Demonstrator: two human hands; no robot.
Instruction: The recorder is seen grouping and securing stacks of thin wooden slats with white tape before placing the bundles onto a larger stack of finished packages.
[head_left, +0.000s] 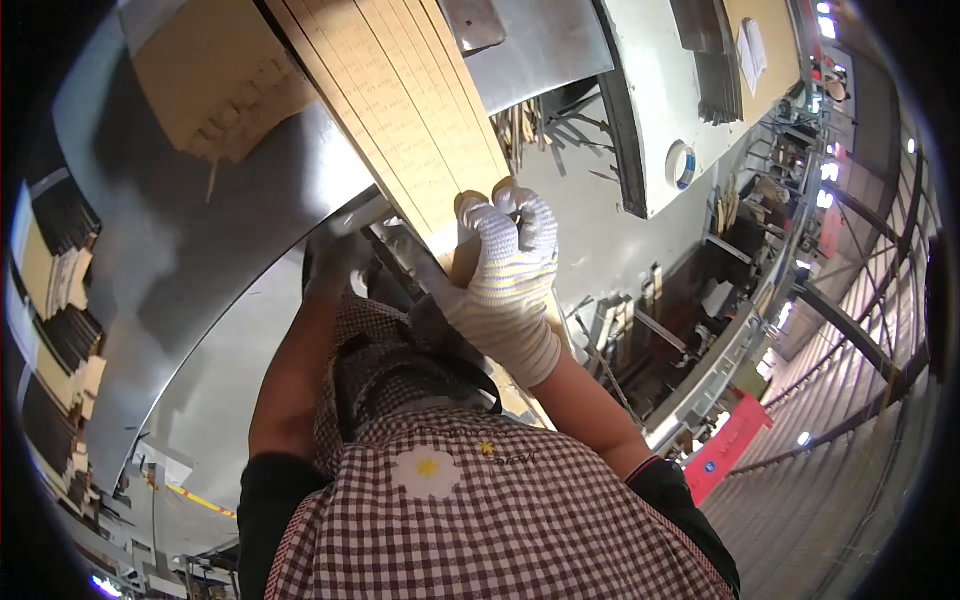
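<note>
Long pale tan strips with rows of print lie side by side, slanting from the top of the view toward my body. My right hand, in a white knitted glove with yellowish stripes, is closed at their near right end. Its fingers curl over the edge there, and the thumb reaches under toward the left. Beside the near left corner of the strips is my left hand, shadowed and blurred, so its fingers cannot be made out. A dark metal part shows between the two hands, below the ends of the strips.
A grey metal table curves along the left, bearing a tan stack. On the pale table at upper right are a roll of tape and dark brown strips. Stacked pieces line the far left.
</note>
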